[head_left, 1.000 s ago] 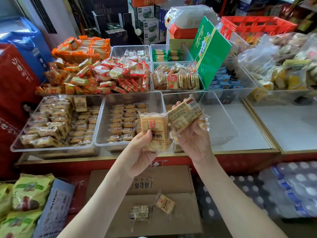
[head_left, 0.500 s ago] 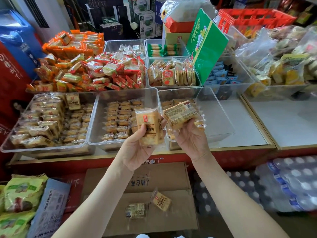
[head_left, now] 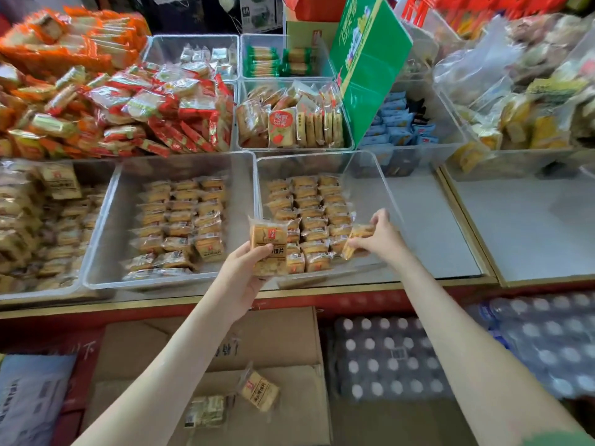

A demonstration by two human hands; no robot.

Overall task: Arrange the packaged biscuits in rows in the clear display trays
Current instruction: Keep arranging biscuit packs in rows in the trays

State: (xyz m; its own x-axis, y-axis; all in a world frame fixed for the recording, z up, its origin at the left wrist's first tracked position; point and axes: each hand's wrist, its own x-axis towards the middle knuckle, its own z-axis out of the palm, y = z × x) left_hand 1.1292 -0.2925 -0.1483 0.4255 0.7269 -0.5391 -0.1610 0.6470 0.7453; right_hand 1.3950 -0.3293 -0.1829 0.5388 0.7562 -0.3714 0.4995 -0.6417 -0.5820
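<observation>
Golden-tan biscuits show through a clear biscuit packet (head_left: 269,246) with a small red logo and dark lettering. Matching tan packet rows (head_left: 309,207) fill a transparent tray (head_left: 370,194). Behind are orange wrappers (head_left: 83,43), red-and-cream wrappers (head_left: 180,104), blue wrappers (head_left: 396,123) and a bright green board (head_left: 370,66) printed yellow and white. The tabletop (head_left: 425,226) is pale grey with gold trim, and the cardboard box (head_left: 283,339) is brown.
</observation>
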